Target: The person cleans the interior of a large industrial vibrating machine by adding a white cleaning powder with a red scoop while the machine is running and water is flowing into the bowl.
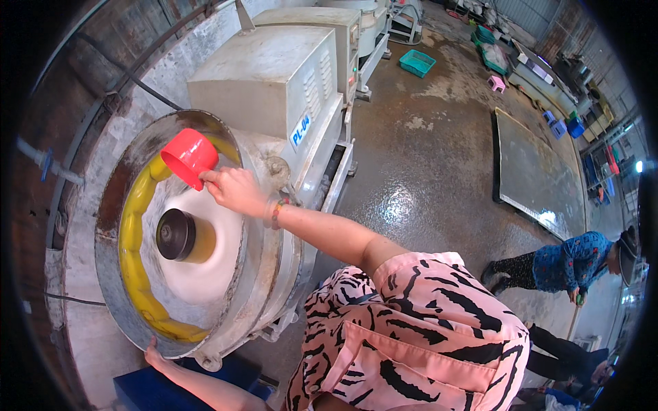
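A round metal tub with a yellow inner lining stands in front of me. White material or foam surrounds its central post, which has a black cap. My right hand, wearing a beaded bracelet, is closed on a red plastic mug near its lower edge. The mug is tilted above the far side of the tub, clear of the white material; its contents cannot be made out. My left hand grips the tub's near rim, its fingers partly hidden.
A grey metal machine housing adjoins the tub at the back. A blue container sits below the near rim. Across the wet floor are a green basket, a large flat panel, a pink stool and a person in blue.
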{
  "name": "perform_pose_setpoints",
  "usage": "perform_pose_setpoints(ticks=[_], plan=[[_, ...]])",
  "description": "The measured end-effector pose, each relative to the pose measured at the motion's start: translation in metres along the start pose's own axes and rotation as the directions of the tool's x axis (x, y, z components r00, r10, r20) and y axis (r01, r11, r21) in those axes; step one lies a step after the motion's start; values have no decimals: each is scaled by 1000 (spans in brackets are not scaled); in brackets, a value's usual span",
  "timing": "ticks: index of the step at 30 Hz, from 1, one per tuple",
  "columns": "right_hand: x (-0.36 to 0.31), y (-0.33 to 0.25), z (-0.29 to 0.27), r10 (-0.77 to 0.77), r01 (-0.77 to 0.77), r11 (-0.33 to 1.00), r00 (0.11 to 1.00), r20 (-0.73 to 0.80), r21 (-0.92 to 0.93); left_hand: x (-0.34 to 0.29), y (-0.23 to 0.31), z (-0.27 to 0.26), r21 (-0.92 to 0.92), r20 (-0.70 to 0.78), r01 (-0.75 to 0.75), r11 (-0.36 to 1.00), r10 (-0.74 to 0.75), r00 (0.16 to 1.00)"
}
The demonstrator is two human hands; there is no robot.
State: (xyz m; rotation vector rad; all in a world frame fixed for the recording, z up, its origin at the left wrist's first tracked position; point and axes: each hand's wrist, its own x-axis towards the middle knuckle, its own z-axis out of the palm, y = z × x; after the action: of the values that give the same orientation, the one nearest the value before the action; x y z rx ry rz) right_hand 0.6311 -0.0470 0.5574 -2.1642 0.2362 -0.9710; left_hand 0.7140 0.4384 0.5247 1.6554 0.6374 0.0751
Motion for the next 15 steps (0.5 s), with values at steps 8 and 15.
perform_pose_setpoints(ticks=[8,15], plan=[[0,4,4,-6,6,1000,999,-32,-4,8,-4,-3,23,-11,-17,1000,17,1000],[-1,0,3,10,-10,1000,1000,7,-3,11,-6,-5,-9,-6,-65,998,65,998]])
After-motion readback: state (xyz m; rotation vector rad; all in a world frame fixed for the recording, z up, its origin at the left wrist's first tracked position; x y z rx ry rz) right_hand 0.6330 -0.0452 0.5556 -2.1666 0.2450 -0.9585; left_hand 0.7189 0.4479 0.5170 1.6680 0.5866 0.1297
